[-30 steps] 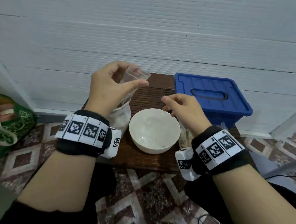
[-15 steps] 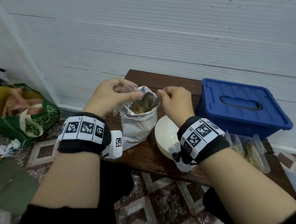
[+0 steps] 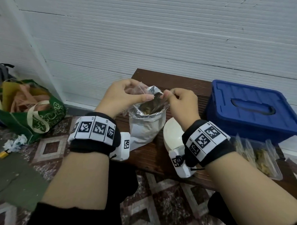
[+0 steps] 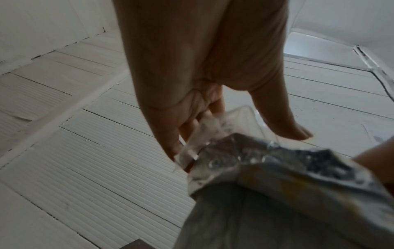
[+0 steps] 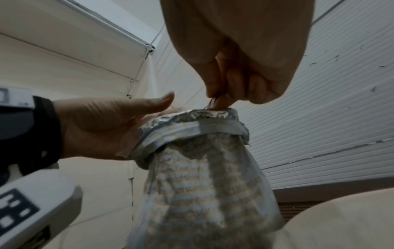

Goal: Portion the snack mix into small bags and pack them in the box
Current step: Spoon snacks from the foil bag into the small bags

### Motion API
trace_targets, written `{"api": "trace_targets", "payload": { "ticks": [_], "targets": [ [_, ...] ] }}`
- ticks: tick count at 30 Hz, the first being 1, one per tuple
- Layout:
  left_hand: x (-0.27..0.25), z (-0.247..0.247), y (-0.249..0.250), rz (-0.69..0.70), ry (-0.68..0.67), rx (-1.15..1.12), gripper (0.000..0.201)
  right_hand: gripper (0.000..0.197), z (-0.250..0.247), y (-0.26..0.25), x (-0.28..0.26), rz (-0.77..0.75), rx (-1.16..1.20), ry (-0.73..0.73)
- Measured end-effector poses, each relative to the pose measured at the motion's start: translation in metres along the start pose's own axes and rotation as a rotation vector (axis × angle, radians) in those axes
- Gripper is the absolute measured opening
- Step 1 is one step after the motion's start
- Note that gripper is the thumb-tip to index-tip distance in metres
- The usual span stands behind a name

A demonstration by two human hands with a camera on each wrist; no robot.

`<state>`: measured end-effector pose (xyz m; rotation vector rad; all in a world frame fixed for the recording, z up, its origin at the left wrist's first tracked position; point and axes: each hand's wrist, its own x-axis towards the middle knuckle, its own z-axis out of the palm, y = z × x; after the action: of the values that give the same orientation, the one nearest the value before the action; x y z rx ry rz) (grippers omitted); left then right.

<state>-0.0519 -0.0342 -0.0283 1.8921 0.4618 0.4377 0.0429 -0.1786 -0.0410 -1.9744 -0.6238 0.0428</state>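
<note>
Low dark wooden table [image 3: 173,158] against a white ribbed wall [image 3: 165,35]. The foil snack bag [image 3: 144,129] stands upright near the table's left front edge, long axis vertical, rolled-down mouth facing up, brown snack mix [image 3: 150,106] visible inside. The white bowl [image 3: 172,136] sits just right of it, partly hidden by the right wrist. The blue box [image 3: 252,111] with its lid on stands at the right, against the wall. Filled small clear bags [image 3: 260,157] lie in front of the box near the table's front right edge. On the floor to the left: a green tote bag [image 3: 27,109], crumpled paper [image 3: 15,142], a small yellow object [image 3: 2,154].

The left hand [image 3: 122,97] pinches a small clear bag [image 3: 142,93] between thumb and curled fingers just over the snack bag's mouth. The right hand [image 3: 182,103] has fingers curled tight, pinching the clear bag's opposite edge; in the right wrist view a thin item shows at the fingertips [image 5: 217,99], too small to identify. The clear bag spans between the hands, long axis roughly left-right; which way it opens is unclear.

Open table surface lies behind the snack bag toward the wall.
</note>
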Motion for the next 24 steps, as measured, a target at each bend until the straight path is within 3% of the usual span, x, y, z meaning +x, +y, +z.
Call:
{"api": "trace_targets", "payload": {
  "ticks": [3, 6, 12, 18, 24],
  "targets": [
    [-0.002, -0.005, 0.002, 0.045, 0.09, 0.018, 0.033, 0.035, -0.007, 0.007, 0.01, 0.118, 0.083, 0.122],
    [-0.002, -0.015, 0.002, 0.103, 0.142, 0.076, 0.049, 0.04, -0.017, 0.009, 0.018, 0.206, 0.155, 0.203],
    [0.0, -0.017, 0.0, 0.073, 0.014, 0.223, 0.057, 0.038, -0.041, 0.005, 0.031, 0.229, 0.172, 0.285],
    [0.003, -0.013, 0.001, 0.045, -0.009, 0.308, 0.041, 0.032, -0.06, -0.01, 0.041, 0.219, 0.216, 0.334],
    [0.005, -0.002, 0.003, 0.025, -0.037, 0.383, 0.059, 0.033, -0.053, -0.02, 0.044, 0.204, 0.174, 0.257]
  ]
}}
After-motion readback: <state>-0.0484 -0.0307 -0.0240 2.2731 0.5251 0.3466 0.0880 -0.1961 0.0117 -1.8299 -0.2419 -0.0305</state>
